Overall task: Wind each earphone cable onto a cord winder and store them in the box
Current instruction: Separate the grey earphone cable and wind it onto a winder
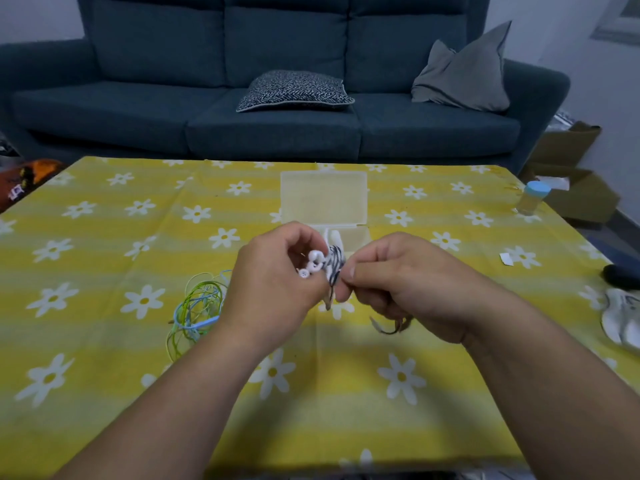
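Note:
My left hand (273, 282) grips a cord winder (334, 263) wound with black-and-white striped cable, the white earbuds (311, 263) sticking out by my fingers. My right hand (398, 282) pinches the winder's right side at the wound cable. Both hands hover above the table's middle. A clear plastic box (323, 197) lies open just behind them, its lid flat toward the sofa. A tangle of green and blue earphone cables (197, 306) lies on the cloth left of my left wrist. A dark strip-like piece (389, 325) shows under my right hand.
The table wears a yellow daisy cloth (138, 341). A small jar with a blue lid (530, 199) stands at the far right edge. A dark sofa (277, 98) with cushions sits behind; cardboard boxes (571, 174) and white shoes (623, 317) lie at the right.

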Demonstrator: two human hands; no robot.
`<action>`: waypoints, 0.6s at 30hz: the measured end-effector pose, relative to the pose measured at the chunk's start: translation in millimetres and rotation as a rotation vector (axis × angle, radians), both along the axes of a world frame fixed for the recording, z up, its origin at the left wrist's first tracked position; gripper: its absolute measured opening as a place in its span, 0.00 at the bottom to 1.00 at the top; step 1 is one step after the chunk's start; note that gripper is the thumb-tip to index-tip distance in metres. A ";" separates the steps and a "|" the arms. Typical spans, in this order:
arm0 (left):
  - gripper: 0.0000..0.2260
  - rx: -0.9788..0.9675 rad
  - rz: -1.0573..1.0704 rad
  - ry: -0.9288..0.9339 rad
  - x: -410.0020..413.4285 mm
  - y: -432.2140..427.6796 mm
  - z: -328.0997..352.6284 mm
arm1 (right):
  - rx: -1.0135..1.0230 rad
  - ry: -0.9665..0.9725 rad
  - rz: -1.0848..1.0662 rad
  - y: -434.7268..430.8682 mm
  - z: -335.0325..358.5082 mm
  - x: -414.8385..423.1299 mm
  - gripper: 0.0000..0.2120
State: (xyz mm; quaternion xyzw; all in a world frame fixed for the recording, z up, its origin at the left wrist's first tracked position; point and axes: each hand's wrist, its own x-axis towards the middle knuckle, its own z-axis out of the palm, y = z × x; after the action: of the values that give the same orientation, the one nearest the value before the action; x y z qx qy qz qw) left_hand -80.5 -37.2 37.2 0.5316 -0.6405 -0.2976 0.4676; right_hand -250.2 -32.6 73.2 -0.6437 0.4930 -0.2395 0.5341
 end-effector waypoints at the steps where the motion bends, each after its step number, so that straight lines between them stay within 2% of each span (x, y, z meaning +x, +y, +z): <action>1: 0.11 -0.012 -0.039 -0.045 -1.2 2.1 0.9 | -0.014 -0.018 -0.026 -0.9 0.1 -0.4 0.14; 6: 0.09 -0.100 -0.115 -0.237 -4.2 5.9 0.5 | -0.013 -0.105 -0.161 -5.7 3.6 -6.5 0.14; 10: 0.12 -0.085 -0.137 -0.186 -4.1 7.1 2.1 | -0.018 -0.137 -0.285 -9.3 4.5 -12.1 0.14; 16: 0.14 -0.081 -0.211 -0.173 -5.1 11.2 4.3 | -0.190 0.009 -0.376 -12.4 -2.0 -17.3 0.15; 18: 0.14 -0.069 -0.234 -0.159 -5.6 11.9 4.2 | -0.188 0.014 -0.364 -12.8 -3.8 -18.8 0.14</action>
State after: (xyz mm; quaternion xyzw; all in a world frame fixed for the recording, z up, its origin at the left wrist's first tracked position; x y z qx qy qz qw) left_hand -86.1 -25.3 41.4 0.4590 -0.7429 -0.2847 0.3954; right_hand -269.0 -45.4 69.4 -0.5926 0.5803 -0.3727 0.4161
